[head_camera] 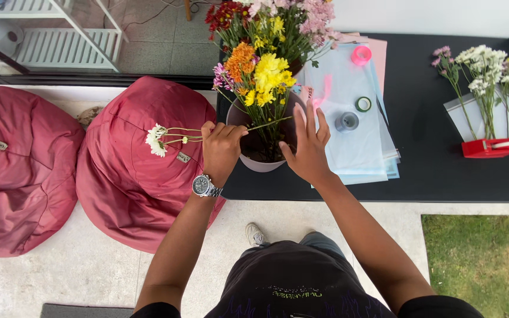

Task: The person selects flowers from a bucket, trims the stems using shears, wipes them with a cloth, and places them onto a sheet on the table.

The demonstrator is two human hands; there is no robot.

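My left hand (222, 150), with a wristwatch, is closed around thin green stems of white flowers (157, 140) that stick out sideways to the left. My right hand (308, 144) hovers with fingers spread over the right rim of a pale bucket (254, 164) at the black table's left edge. Yellow, orange and purple flowers (263, 73) stand in that bucket. Behind it stands a second bunch of red, yellow and pink flowers (278, 23).
Light blue and pink paper sheets (354, 118) lie on the black table (443, 171) with tape rolls (347, 122) and a pink ribbon roll (361, 55). A loose flower bunch (487, 76) and red tape dispenser (490, 148) lie at right. Two red beanbags (131, 171) sit left.
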